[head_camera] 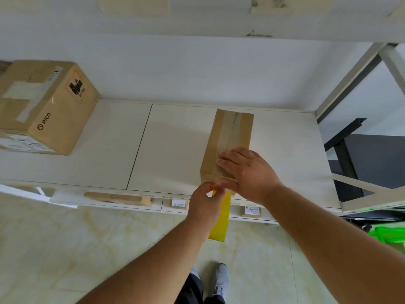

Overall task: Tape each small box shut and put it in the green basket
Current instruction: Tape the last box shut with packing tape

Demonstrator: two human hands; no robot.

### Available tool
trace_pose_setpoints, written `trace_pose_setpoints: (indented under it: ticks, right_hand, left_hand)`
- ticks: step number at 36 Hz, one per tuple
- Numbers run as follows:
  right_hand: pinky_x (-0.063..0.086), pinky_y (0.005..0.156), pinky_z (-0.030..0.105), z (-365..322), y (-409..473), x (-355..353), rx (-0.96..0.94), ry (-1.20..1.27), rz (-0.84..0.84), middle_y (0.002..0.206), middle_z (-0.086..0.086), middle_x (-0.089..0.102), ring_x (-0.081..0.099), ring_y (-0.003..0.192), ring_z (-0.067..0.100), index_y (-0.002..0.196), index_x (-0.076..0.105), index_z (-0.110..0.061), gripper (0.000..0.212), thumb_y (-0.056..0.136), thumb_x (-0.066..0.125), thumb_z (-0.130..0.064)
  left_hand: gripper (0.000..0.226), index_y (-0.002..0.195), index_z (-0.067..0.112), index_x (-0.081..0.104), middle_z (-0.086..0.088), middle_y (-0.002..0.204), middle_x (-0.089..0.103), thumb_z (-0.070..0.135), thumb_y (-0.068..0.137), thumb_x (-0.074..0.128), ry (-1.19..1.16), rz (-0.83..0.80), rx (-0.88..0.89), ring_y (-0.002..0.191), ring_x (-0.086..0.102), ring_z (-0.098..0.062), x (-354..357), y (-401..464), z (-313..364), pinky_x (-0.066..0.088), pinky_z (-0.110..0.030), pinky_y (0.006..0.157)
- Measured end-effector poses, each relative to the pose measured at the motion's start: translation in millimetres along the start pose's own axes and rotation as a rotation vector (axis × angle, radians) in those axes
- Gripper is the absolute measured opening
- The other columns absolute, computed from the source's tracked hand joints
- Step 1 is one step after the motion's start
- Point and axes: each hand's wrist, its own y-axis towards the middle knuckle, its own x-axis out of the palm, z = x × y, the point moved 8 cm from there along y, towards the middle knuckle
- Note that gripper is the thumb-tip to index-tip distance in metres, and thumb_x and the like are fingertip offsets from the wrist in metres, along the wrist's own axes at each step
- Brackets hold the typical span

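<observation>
**Q:** On the white shelf (175, 139), what stage has the work reached?

**A:** Taping is in progress on one small box (230, 139), which lies lengthwise near the front edge. A clear strip runs along its top seam. The right hand (247, 172) lies flat on the near end of the box, fingers straight and pressing down; it grips nothing. The left hand (206, 202) is just below the shelf edge, fingers curled and pinching the yellow tape roll (220, 218), which hangs edge-on in front of the shelf. Judged from this, the strip needs finishing at the near end and separating from the roll.

**Q:** What remains?

**A:** The box is not yet in the green basket (385, 233). Other small boxes sit on the lower shelf (179, 204), apparently waiting.

**Q:** What cannot be confirmed?

**A:** The basket is cut off at the right border; only a green fragment shows, so its contents are unknown. The near end face of the box is covered by the hands. Whether the tape is still joined to the roll cannot be determined. A large PICO carton (46, 106) at the left is partly out of frame.
</observation>
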Motion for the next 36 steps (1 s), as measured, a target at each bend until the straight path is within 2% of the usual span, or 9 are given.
trace_pose_setpoints:
  ticks: [7, 11, 22, 26, 29, 31, 32, 34, 36]
  right_hand:
    - [0.055, 0.080, 0.040, -5, 1, 4, 0.043, -0.048, 0.051, 0.109, 0.001, 0.070, 0.062, 0.096, 0.029, 0.105, 0.071, -0.015, 0.049, 0.088, 0.062, -0.060]
    - [0.054, 0.079, 0.039, -7, 4, 7, 0.094, -0.089, 0.041, 0.103, 0.001, 0.069, 0.062, 0.093, 0.029, 0.101, 0.070, -0.016, 0.044, 0.082, 0.076, -0.054]
    - [0.054, 0.076, 0.038, -6, 8, -2, 0.151, -0.084, -0.003, 0.093, -0.001, 0.062, 0.055, 0.087, 0.022, 0.095, 0.066, -0.018, 0.041, 0.090, 0.062, -0.058]
    - [0.050, 0.096, 0.036, -12, 0, 6, 0.143, -0.057, -0.173, 0.119, -0.002, 0.060, 0.052, 0.111, 0.021, 0.120, 0.061, -0.019, 0.037, 0.094, 0.062, -0.045]
    - [0.025, 0.122, 0.033, -14, -11, 8, 0.155, -0.050, -0.302, 0.162, 0.001, 0.033, 0.028, 0.148, 0.024, 0.156, 0.032, -0.017, 0.069, 0.098, 0.061, -0.037]
    - [0.004, 0.124, 0.032, -22, -18, -4, 0.190, 0.006, -0.327, 0.170, -0.004, 0.009, 0.008, 0.157, 0.022, 0.164, 0.011, -0.018, 0.084, 0.100, 0.056, -0.048]
    - [0.005, 0.124, 0.032, -28, -20, -17, 0.237, 0.069, -0.281, 0.170, -0.005, 0.012, 0.010, 0.157, 0.021, 0.164, 0.014, -0.020, 0.080, 0.100, 0.054, -0.049]
    - [0.033, 0.119, 0.034, -36, -32, -56, 0.409, 0.264, -0.069, 0.154, -0.007, 0.046, 0.040, 0.142, 0.016, 0.150, 0.045, -0.023, 0.055, 0.101, 0.054, -0.046]
    - [0.054, 0.090, 0.035, -47, -51, -86, 0.615, 0.629, 0.100, 0.110, -0.014, 0.069, 0.064, 0.106, 0.007, 0.114, 0.064, -0.028, 0.022, 0.101, 0.055, -0.043]
  left_hand:
    - [0.006, 0.089, 0.025, 0.072, 0.015, 0.096, 0.068, 0.029, 0.093, 0.069, 0.150, -0.036, 0.022, 0.089, 0.060, -0.001, -10, 4, -3, 0.038, -0.008, 0.070]
    - [0.008, 0.090, 0.023, 0.070, 0.015, 0.095, 0.068, 0.029, 0.093, 0.067, 0.214, -0.046, -0.048, 0.094, 0.062, -0.007, -30, -2, -25, 0.042, -0.015, 0.071]
    - [0.012, 0.088, 0.027, 0.071, 0.013, 0.095, 0.069, 0.037, 0.094, 0.066, 0.041, 0.031, -0.046, 0.094, 0.064, -0.009, -66, -29, -1, 0.052, -0.030, 0.082]
    - [0.015, 0.088, 0.030, 0.073, 0.005, 0.090, 0.071, 0.040, 0.094, 0.065, -0.041, 0.015, -0.045, 0.085, 0.065, -0.016, -74, -45, 20, 0.055, -0.035, 0.078]
    - [0.009, 0.089, 0.030, 0.075, 0.012, 0.094, 0.074, 0.028, 0.094, 0.068, -0.114, 0.012, -0.003, 0.094, 0.067, -0.015, -80, -60, 39, 0.054, -0.034, 0.086]
    - [0.010, 0.090, 0.030, 0.076, 0.017, 0.098, 0.074, 0.024, 0.093, 0.069, -0.144, 0.007, 0.033, 0.102, 0.068, -0.013, -85, -71, 52, 0.053, -0.036, 0.092]
    - [0.009, 0.092, 0.032, 0.077, 0.020, 0.101, 0.074, 0.026, 0.092, 0.070, -0.147, 0.006, 0.046, 0.103, 0.068, -0.013, -88, -78, 58, 0.054, -0.037, 0.093]
    - [0.010, 0.095, 0.036, 0.077, 0.025, 0.108, 0.071, 0.029, 0.092, 0.071, -0.158, -0.011, 0.072, 0.105, 0.069, -0.013, -93, -93, 72, 0.056, -0.044, 0.095]
    - [0.010, 0.095, 0.036, 0.077, 0.026, 0.117, 0.068, 0.028, 0.092, 0.071, -0.198, -0.030, 0.085, 0.103, 0.070, -0.014, -96, -107, 82, 0.057, -0.048, 0.094]
